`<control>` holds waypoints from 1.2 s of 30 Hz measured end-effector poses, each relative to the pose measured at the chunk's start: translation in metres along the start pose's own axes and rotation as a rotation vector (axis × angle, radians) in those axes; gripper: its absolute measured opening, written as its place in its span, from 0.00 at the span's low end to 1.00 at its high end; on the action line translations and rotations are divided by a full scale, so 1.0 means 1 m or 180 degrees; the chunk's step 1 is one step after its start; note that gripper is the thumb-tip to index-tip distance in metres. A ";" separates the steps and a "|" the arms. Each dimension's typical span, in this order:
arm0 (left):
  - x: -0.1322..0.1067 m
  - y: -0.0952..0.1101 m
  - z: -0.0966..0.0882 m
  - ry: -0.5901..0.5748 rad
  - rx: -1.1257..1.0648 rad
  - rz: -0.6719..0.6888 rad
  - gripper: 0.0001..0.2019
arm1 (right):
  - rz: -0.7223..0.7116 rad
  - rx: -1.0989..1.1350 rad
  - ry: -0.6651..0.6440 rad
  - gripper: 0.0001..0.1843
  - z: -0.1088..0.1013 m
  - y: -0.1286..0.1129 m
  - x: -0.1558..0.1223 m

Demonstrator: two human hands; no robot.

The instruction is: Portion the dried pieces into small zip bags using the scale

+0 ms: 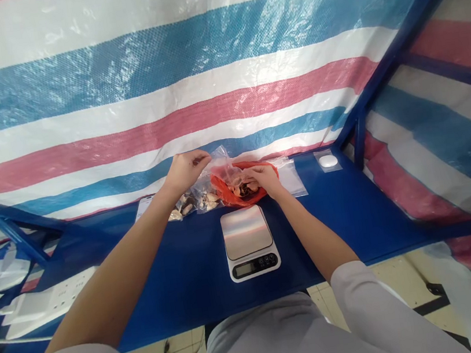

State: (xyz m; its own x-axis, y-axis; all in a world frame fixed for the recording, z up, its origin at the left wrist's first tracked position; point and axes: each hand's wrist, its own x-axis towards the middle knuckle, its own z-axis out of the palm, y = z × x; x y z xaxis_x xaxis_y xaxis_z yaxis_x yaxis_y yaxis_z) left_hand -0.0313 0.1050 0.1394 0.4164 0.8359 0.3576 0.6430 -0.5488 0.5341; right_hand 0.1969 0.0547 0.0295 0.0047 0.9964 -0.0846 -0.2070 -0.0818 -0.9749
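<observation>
Scale (247, 236), left hand (186, 173), right hand (263, 179), red bag (223, 191)

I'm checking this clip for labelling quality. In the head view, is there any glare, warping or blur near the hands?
In the head view, the wide lens bows the striped tarp at the edges; glare streaks the tarp and the kitchen scale's top; the left hand and right hand look reasonably sharp, but shine on the clear plastic bag obscures its contents.
</observation>
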 end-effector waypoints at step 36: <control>-0.001 0.011 0.001 0.0057 -0.0224 0.0143 0.18 | 0.0102 -0.0021 0.0053 0.15 -0.010 -0.002 0.002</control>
State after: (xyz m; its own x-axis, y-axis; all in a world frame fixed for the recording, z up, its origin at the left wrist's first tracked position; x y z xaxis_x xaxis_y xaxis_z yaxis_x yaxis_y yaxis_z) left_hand -0.0243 0.0986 0.1442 0.4317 0.8106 0.3958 0.5769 -0.5854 0.5696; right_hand 0.2076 0.0567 0.0296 0.0146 0.9928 -0.1192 -0.2010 -0.1139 -0.9729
